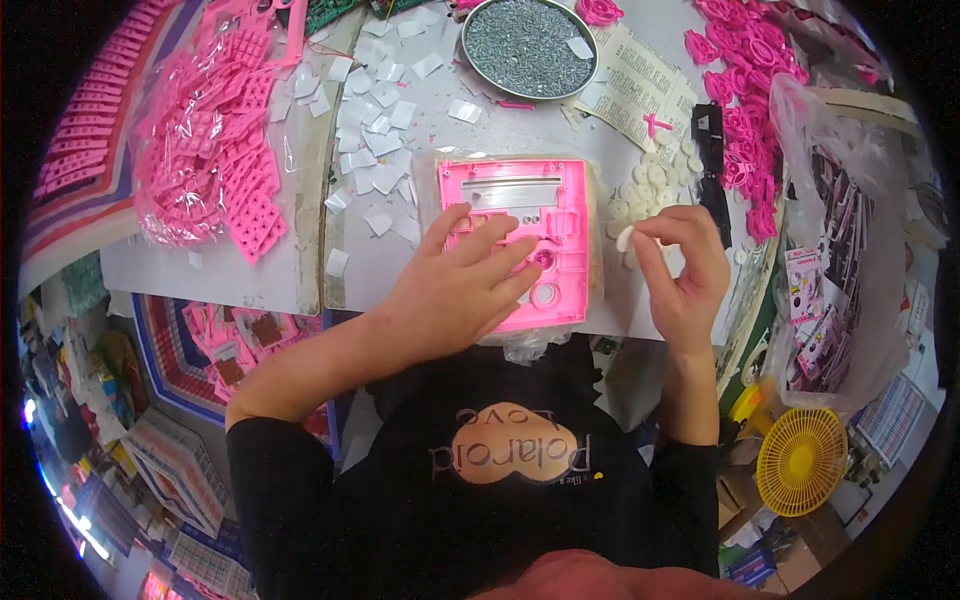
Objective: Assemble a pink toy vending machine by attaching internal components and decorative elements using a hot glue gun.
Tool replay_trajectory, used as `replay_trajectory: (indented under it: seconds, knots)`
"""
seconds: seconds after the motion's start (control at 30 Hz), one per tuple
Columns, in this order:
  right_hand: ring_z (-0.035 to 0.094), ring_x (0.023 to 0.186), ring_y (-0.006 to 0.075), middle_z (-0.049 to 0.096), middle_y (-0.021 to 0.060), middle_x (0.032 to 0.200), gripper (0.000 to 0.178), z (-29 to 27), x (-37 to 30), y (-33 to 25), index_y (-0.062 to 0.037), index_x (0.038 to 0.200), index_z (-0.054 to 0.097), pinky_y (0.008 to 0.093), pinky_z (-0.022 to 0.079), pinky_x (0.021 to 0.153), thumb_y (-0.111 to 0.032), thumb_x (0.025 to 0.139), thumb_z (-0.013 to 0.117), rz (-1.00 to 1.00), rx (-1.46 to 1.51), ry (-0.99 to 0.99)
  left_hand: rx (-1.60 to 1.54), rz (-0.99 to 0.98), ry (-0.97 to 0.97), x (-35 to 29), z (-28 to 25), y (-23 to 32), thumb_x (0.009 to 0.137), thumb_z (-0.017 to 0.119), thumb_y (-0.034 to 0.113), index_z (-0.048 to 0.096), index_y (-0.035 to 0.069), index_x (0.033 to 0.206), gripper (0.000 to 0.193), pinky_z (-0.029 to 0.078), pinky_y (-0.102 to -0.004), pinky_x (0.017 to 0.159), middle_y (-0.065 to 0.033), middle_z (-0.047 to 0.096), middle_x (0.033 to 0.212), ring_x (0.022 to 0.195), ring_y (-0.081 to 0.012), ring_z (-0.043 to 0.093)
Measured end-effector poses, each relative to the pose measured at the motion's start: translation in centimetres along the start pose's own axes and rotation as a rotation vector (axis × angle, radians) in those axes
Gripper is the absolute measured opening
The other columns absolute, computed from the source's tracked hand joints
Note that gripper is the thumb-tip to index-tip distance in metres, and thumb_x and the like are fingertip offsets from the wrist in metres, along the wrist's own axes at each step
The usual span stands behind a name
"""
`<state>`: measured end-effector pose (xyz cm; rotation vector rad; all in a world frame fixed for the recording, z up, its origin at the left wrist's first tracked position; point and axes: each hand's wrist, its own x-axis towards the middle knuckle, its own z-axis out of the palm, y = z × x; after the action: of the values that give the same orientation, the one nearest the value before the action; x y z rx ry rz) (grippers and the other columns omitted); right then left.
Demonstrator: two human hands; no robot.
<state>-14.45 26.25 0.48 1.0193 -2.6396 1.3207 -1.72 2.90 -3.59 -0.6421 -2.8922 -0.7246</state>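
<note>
A pink plastic housing (545, 205) with openings lies flat on the table's front edge, on a clear plastic bag. My left hand (455, 285) rests flat on its lower left part, fingers spread toward a round hole. My right hand (685, 265) hovers just right of the housing and pinches a small white round disc (625, 238) between thumb and fingertips. A loose pile of the same white discs (650, 185) lies beside the housing, right above my right hand.
A round metal bowl of small screws (527, 45) stands at the back. White paper squares (375, 130) litter the table. A bag of pink keypad parts (215, 140) lies left, pink round parts (745, 90) right. A yellow fan (800, 462) sits low right.
</note>
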Motion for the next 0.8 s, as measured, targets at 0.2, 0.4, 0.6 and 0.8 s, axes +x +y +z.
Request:
replay_trajectory:
  seconds: [0.2, 0.4, 0.6, 0.8]
  knots:
    - [0.061, 0.079, 0.0254, 0.065, 0.0101, 0.09, 0.015, 0.3, -0.3, -0.5, -0.0047, 0.092, 0.072, 0.0325, 0.048, 0.068, -0.004, 0.079, 0.077, -0.031, -0.064, -0.101, 0.094, 0.068, -0.025, 0.4, -0.1, -0.6, 0.084, 0.07, 0.023, 0.068, 0.015, 0.117, 0.034, 0.029, -0.0574, 0.114, -0.0014, 0.062, 0.131, 0.126, -0.023, 0.053]
    - [0.059, 0.076, 0.0168, 0.064, 0.008, 0.089, 0.013, 0.3, -1.1, -0.3, -0.0008, 0.093, 0.07, 0.0276, 0.047, 0.067, 0.003, 0.081, 0.073, 0.044, 0.019, -0.104, -0.04, 0.047, -0.006, 2.4, 0.4, -1.2, 0.083, 0.069, 0.019, 0.07, 0.014, 0.107, 0.024, 0.035, -0.0543, 0.11, -0.0023, 0.063, 0.109, 0.112, -0.0224, 0.057]
    - [0.058, 0.073, 0.0156, 0.064, 0.0072, 0.085, 0.012, -0.2, -1.8, 0.1, -0.0003, 0.092, 0.07, 0.0269, 0.046, 0.065, 0.003, 0.081, 0.073, 0.059, 0.055, -0.078, 0.055, 0.16, 0.055, 2.8, 0.8, -1.4, 0.081, 0.068, 0.016, 0.071, 0.014, 0.101, 0.02, 0.039, -0.0538, 0.106, -0.0027, 0.062, 0.105, 0.106, -0.0219, 0.058]
    - [0.059, 0.072, 0.0177, 0.064, 0.0076, 0.083, 0.012, 0.0, -1.9, 0.1, -0.0013, 0.09, 0.07, 0.0283, 0.047, 0.065, 0.002, 0.08, 0.074, 0.087, 0.062, -0.072, 0.042, 0.119, 0.015, 2.6, 0.7, -1.3, 0.081, 0.071, 0.017, 0.071, 0.016, 0.105, 0.025, 0.034, -0.0545, 0.109, -0.0014, 0.063, 0.108, 0.11, -0.0212, 0.058]
